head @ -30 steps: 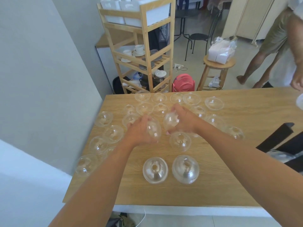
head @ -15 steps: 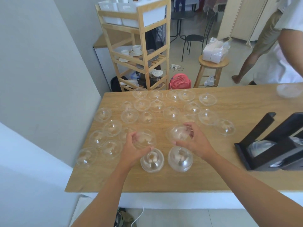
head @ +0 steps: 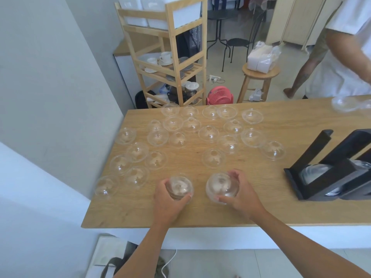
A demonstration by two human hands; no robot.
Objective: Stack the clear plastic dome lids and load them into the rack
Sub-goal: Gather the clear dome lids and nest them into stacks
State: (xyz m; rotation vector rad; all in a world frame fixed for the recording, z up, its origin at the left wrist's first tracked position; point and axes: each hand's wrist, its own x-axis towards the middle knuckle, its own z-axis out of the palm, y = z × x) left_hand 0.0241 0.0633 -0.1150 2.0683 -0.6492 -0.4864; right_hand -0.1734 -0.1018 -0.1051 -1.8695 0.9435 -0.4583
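Now both hands pinch lid stacks: left hand [head: 170, 199] on one [head: 179, 187], right hand [head: 240, 194] on another [head: 221, 187]. Risk: slick domes nest crooked, stack slips. Rack [head: 329, 173] at 3 o'clock, loose lids [head: 208, 133] at 12 easily knocked.

Clear dome lids [head: 208, 133] lie scattered dome-up across the far and left parts of the table. Two small stacks [head: 221, 187] stand near the front edge, side by side but apart. The black rack [head: 331, 173] at right holds lids lying sideways.

Both bare arms reach forward over the table edge.
Left hand [head: 167, 199] and right hand [head: 240, 194] each curl, fingers closed around a dome.
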